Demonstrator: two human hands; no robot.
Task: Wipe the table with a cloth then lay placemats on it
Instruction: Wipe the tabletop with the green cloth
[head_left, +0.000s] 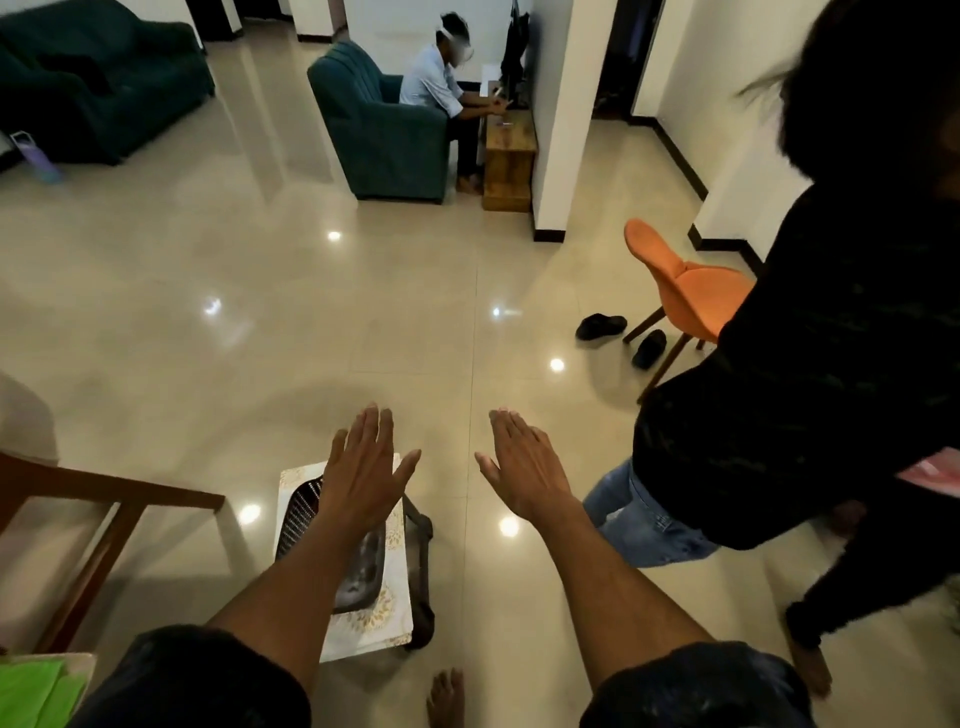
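My left hand (363, 467) and my right hand (524, 467) are held out flat in front of me, fingers straight, palms down, holding nothing. Below my left forearm stands a small low table (363, 631) with a white, gold-patterned top; a dark mesh object and a grey tray-like thing (363, 571) lie on it. Something bright green (36, 696), maybe a cloth or mat, shows at the bottom left corner. No placemat is plainly visible.
A wooden table edge (104, 493) is at the left. A person in black top and jeans (779, 415) bends close on my right. Beyond are an orange chair (685, 291), black shoes (602, 326), a teal armchair (379, 135) with a seated person, and glossy tiled floor.
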